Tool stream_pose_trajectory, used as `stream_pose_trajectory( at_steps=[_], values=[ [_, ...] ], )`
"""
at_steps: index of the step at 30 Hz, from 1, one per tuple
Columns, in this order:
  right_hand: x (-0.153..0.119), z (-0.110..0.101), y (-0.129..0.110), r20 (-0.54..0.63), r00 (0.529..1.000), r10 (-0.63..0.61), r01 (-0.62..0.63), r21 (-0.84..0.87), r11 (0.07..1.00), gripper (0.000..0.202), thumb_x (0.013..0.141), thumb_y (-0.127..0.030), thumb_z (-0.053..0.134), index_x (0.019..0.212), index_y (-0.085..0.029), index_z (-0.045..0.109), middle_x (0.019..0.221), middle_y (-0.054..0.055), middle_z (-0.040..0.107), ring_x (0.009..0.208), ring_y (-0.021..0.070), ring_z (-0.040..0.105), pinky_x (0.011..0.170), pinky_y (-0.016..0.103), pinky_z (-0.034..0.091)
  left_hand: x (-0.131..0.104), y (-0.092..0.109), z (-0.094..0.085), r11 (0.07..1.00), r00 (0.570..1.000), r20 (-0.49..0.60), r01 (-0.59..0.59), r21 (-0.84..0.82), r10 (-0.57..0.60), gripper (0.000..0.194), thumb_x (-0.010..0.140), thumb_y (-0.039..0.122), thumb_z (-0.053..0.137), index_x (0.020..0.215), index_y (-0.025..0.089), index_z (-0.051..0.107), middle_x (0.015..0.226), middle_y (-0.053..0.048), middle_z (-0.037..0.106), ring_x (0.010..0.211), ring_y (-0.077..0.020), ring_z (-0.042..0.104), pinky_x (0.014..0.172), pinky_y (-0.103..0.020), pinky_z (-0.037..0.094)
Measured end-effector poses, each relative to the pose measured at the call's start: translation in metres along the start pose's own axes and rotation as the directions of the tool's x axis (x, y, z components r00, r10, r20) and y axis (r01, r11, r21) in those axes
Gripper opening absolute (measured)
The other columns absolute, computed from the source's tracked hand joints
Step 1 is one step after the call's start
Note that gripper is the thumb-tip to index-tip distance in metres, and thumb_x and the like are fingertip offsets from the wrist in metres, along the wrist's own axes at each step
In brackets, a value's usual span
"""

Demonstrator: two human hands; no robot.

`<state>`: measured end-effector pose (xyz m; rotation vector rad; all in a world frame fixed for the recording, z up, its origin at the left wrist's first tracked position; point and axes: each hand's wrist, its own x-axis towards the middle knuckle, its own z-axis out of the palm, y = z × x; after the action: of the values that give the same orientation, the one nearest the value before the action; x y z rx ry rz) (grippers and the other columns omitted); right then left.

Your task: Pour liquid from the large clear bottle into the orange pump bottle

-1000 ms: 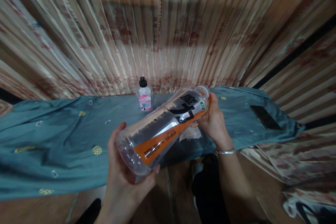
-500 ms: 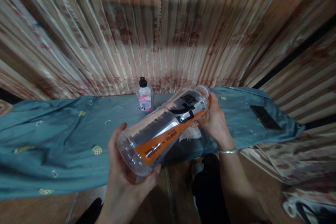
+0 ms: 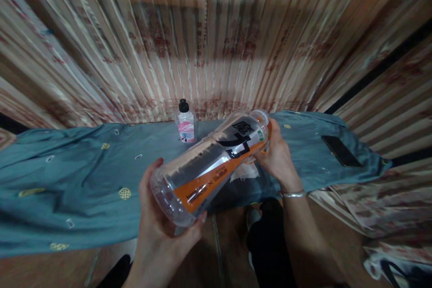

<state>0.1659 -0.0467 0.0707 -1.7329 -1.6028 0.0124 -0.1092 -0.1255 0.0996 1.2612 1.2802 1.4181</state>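
A large clear plastic bottle (image 3: 209, 166) with an orange, black and white label lies slantwise between my hands, held above the cloth. Its base end, low on the left, is cupped by my left hand (image 3: 165, 225), fingers and thumb around it. My right hand (image 3: 275, 155) grips the upper end near the neck; some of its fingers are hidden behind the bottle. Behind the big bottle stands a small clear bottle (image 3: 186, 128) with a black cap and a pink label, upright. A white crumpled tissue-like piece (image 3: 245, 172) lies partly covered beneath the large bottle.
A blue-green patterned cloth (image 3: 91, 180) covers the long narrow surface. A dark phone (image 3: 340, 150) rests on it at the right. Striped curtains (image 3: 216, 40) hang close behind and at the sides. My legs (image 3: 270, 243) are below the front edge.
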Motion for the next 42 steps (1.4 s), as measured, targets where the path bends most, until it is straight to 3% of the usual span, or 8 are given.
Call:
stream_pose_trajectory(
  at_steps=[6, 12, 18, 42],
  values=[
    [0.0, 0.002, 0.0, -0.01, 1.0, -0.003, 0.003, -0.006, 1.0, 0.091, 0.078, -0.046, 0.066, 0.154, -0.012, 0.029, 0.144, 0.025, 0.057, 0.127, 0.0417, 0.061, 0.102, 0.06, 0.051, -0.007, 0.012, 0.011, 0.989, 0.99, -0.076, 0.114, -0.093, -0.121, 0.1, 0.053, 0.024, 0.092, 0.142, 0.031, 0.048, 0.126, -0.006, 0.067, 0.102, -0.0283, 0.075, 0.085, -0.037, 0.065],
    [0.001, 0.001, -0.001, 0.006, 1.0, 0.012, -0.012, -0.022, 1.0, 0.092, 0.078, -0.046, 0.066, 0.154, -0.01, 0.027, 0.144, 0.026, 0.056, 0.129, 0.0406, 0.059, 0.103, 0.058, 0.051, -0.008, 0.016, 0.013, 0.987, 0.988, -0.064, 0.132, -0.096, -0.139, 0.1, 0.054, 0.022, 0.091, 0.143, 0.031, 0.046, 0.127, -0.005, 0.067, 0.108, -0.0266, 0.074, 0.091, -0.035, 0.062],
    [0.0, 0.001, 0.0, -0.006, 1.0, 0.002, -0.002, -0.006, 1.0, 0.093, 0.078, -0.047, 0.067, 0.154, -0.01, 0.028, 0.142, 0.026, 0.057, 0.128, 0.0416, 0.06, 0.101, 0.059, 0.051, -0.008, 0.019, 0.013, 0.974, 0.981, -0.042, 0.18, -0.134, -0.187, 0.1, 0.056, 0.02, 0.09, 0.144, 0.031, 0.043, 0.129, -0.006, 0.067, 0.105, -0.0272, 0.075, 0.088, -0.038, 0.063],
    [0.0, 0.002, 0.0, -0.007, 1.0, 0.014, -0.014, -0.016, 1.0, 0.091, 0.078, -0.045, 0.066, 0.153, -0.011, 0.029, 0.141, 0.026, 0.059, 0.124, 0.042, 0.062, 0.099, 0.059, 0.053, -0.008, 0.018, 0.015, 0.975, 0.982, -0.056, 0.171, -0.144, -0.181, 0.1, 0.054, 0.022, 0.091, 0.143, 0.03, 0.045, 0.127, -0.006, 0.067, 0.104, -0.0281, 0.074, 0.089, -0.039, 0.063]
  ],
)
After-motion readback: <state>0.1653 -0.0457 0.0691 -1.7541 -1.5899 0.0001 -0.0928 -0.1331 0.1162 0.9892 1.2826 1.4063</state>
